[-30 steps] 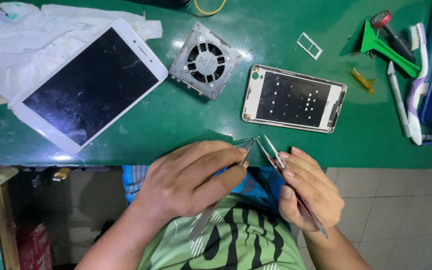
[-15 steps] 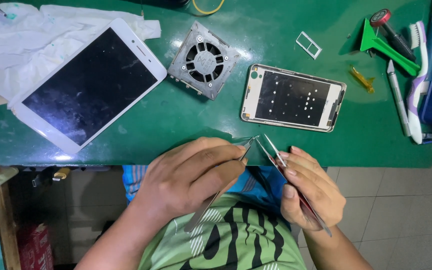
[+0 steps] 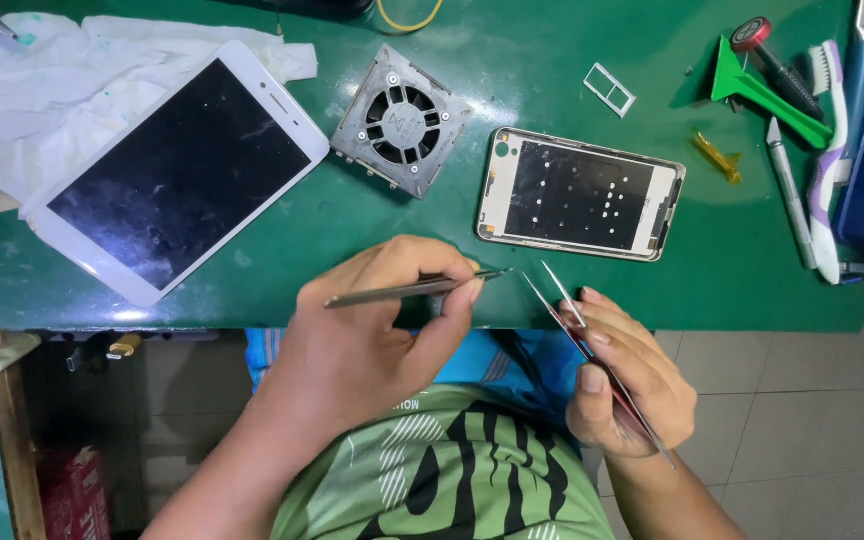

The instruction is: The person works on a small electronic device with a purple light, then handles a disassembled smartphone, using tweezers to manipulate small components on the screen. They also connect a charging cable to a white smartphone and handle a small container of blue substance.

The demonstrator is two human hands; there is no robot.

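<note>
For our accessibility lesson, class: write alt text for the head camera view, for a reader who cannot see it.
Two bare hands at the near edge of a green table each hold tweezers: the left hand a grey pair, the right hand a pair with its tips apart. On the table lie a white phone, a square fan and an opened phone frame.

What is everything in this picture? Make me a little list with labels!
Left hand: left hand holds grey tweezers, tips pointing right
Right hand: right hand holds a second pair of tweezers, tips pointing up and left
Table: green table
Left side: white phone screen lying on white cloth
Middle: small square fan
Near the hands: open phone frame
Right side: green plastic tool, toothbrush
</note>
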